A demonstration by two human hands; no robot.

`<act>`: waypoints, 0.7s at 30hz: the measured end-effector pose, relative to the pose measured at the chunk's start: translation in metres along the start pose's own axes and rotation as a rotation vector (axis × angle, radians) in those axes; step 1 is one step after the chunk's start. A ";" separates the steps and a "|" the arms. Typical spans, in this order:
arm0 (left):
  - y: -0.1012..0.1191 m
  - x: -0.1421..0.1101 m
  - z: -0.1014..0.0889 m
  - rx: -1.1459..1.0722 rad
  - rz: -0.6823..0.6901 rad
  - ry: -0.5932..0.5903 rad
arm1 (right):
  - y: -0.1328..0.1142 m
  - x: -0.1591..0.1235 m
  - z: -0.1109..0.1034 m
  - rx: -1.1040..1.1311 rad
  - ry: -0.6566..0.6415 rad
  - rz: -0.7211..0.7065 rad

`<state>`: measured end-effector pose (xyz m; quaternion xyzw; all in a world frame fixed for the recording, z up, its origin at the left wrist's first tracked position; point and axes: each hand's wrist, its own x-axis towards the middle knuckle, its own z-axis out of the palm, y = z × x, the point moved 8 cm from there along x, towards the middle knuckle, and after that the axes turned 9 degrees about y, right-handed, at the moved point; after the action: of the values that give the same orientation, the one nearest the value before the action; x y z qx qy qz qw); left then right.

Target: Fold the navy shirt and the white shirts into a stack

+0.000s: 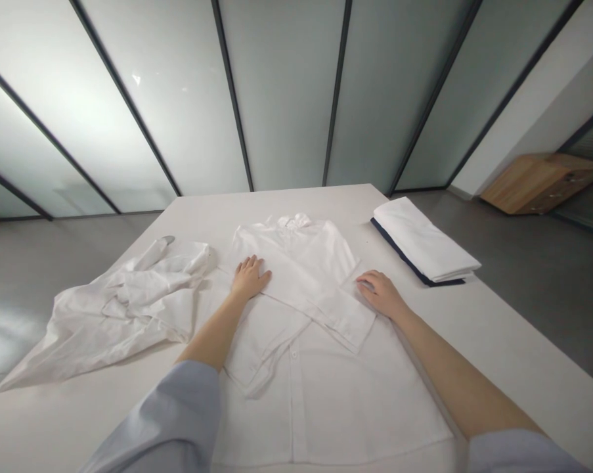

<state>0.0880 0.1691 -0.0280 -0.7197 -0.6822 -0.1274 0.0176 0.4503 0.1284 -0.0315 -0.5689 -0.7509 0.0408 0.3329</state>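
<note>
A white button-up shirt [345, 401] lies spread on the table in front of me, its ruffled collar at the far end. Both sleeves are folded inward and cross over the front. My left hand [250, 276] rests flat on the shirt's left shoulder area, fingers spread. At the shirt's right edge, my right hand [379, 292] touches the cloth near the folded sleeve. Its fingers are curled with the thumb close to them, and whether cloth is pinched between them is hard to make out.
A crumpled white garment [129, 309] lies on the left of the white table [335, 197]. Folded white cloth [424, 236] sits on a dark blue folded piece [399, 255] at the right edge. Beyond stand frosted glass panels [286, 98] and a wooden cabinet [532, 184].
</note>
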 end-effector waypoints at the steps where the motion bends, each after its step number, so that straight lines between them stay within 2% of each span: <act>1: -0.001 0.001 0.001 -0.005 0.002 -0.006 | 0.001 0.000 0.000 0.015 0.001 0.006; 12: -0.005 0.002 0.003 -0.030 0.011 0.032 | 0.000 0.001 -0.004 0.044 0.021 0.023; 21: 0.002 0.004 -0.003 -0.085 0.092 0.065 | 0.003 0.001 -0.003 0.047 0.026 0.010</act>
<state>0.0894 0.1723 -0.0242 -0.7459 -0.6415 -0.1786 0.0152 0.4539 0.1293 -0.0300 -0.5650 -0.7425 0.0528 0.3558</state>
